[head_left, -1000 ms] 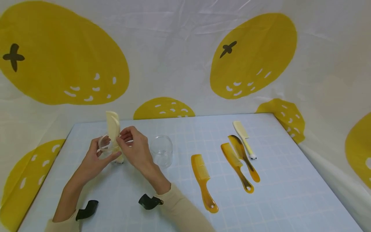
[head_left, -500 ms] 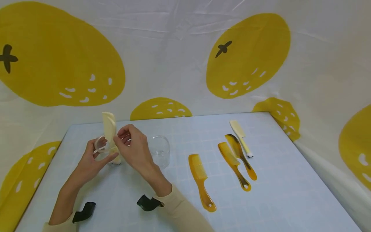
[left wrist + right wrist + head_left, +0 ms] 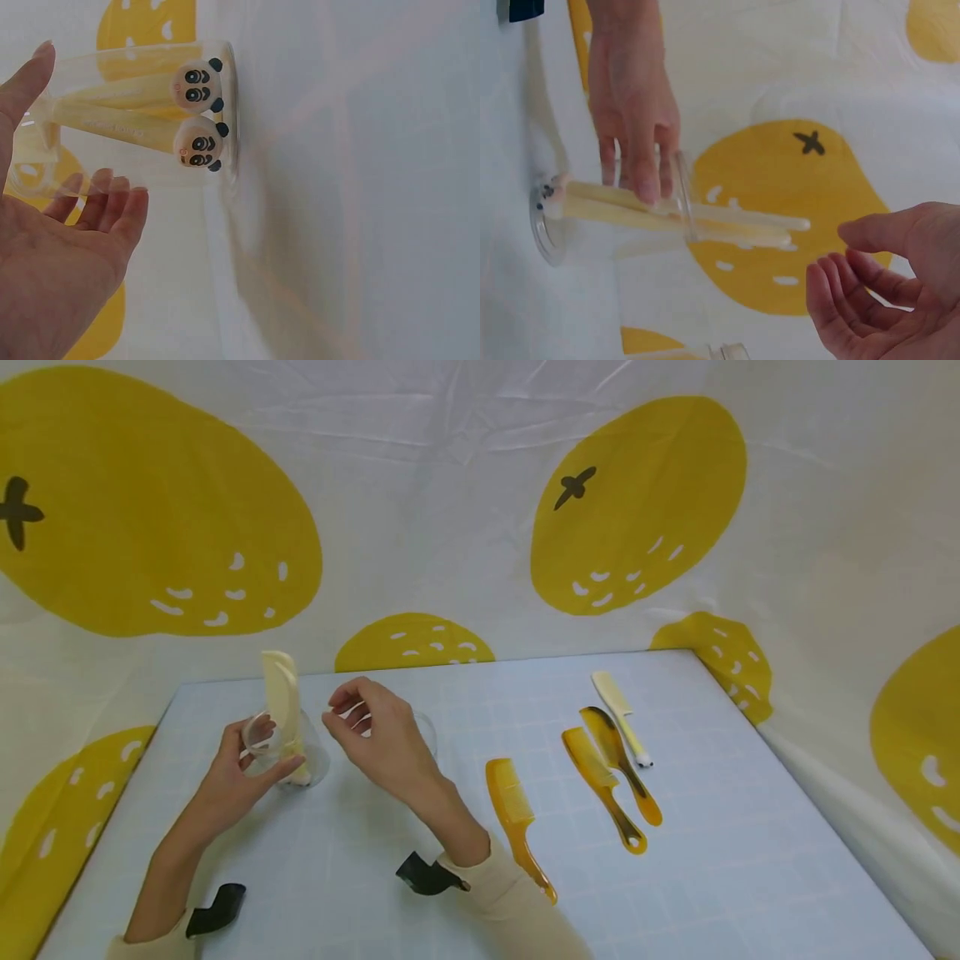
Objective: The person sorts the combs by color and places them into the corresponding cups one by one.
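Observation:
My left hand (image 3: 232,781) grips a clear cup (image 3: 549,244) near its rim, thumb on one side and fingers round the other. Two cream combs (image 3: 281,693) stand in this cup, toothed ends up and above the rim. Their panda-head handle ends (image 3: 196,86) rest at the cup's bottom, as the left wrist view shows. Apart from the cup, to its right, my right hand (image 3: 390,739) hangs in the air, fingers loosely curled and nothing between them. Behind that hand a second clear cup (image 3: 427,731) is mostly hidden.
Right of the hands lies an amber comb (image 3: 512,797), its handle partly behind the right sleeve. Farther right are another amber comb (image 3: 592,758), a dark-and-amber comb (image 3: 611,739) beside it, and a cream comb (image 3: 615,695). A fruit-printed curtain (image 3: 435,527) rises behind the table (image 3: 712,860).
My right hand has let go of the cream combs and moved right, now covering most of the second cup. The left hand stays on its cup. The head view has shifted slightly.

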Motion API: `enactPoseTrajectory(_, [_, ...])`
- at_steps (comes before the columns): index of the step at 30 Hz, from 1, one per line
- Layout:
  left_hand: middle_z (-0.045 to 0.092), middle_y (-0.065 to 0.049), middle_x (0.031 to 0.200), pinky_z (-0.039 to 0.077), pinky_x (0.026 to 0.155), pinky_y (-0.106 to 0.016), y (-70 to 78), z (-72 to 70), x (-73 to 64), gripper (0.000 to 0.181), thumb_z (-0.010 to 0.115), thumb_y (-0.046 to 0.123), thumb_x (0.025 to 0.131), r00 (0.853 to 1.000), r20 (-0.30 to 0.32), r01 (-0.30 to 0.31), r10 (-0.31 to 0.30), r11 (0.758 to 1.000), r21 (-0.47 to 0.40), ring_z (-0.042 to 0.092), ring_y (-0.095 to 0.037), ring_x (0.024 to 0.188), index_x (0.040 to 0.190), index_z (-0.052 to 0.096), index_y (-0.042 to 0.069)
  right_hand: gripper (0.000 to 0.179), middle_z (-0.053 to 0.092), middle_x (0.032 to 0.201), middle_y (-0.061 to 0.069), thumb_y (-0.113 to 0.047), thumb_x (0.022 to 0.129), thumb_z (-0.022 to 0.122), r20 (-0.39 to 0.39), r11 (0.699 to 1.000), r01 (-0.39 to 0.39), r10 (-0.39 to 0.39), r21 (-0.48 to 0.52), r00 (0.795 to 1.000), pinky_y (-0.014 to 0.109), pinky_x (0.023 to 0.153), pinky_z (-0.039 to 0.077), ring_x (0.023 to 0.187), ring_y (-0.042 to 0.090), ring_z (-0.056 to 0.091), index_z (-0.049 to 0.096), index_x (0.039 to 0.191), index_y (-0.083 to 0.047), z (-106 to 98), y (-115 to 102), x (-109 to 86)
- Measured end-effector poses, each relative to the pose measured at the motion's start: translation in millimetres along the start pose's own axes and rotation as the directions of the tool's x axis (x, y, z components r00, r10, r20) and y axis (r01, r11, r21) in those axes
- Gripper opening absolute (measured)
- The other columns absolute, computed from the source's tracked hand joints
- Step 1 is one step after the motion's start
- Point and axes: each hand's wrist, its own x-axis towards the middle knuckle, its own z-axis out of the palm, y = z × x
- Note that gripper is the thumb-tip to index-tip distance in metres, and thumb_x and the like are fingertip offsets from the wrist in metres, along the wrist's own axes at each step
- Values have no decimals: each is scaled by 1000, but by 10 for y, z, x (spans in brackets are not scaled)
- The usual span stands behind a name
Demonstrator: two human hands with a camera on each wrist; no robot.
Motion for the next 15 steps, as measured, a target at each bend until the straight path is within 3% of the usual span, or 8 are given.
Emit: enactPoseTrajectory(15, [24, -31, 158, 19, 116, -72, -18, -7, 11, 86, 73, 32, 98, 1000, 20, 19, -19, 1000, 9, 26, -49, 143, 150, 15, -3, 14, 68, 101, 9, -7, 97, 71, -141, 1000, 5, -7, -16, 990, 30, 80, 61, 90, 21, 66, 65, 108, 0, -559, 273, -118])
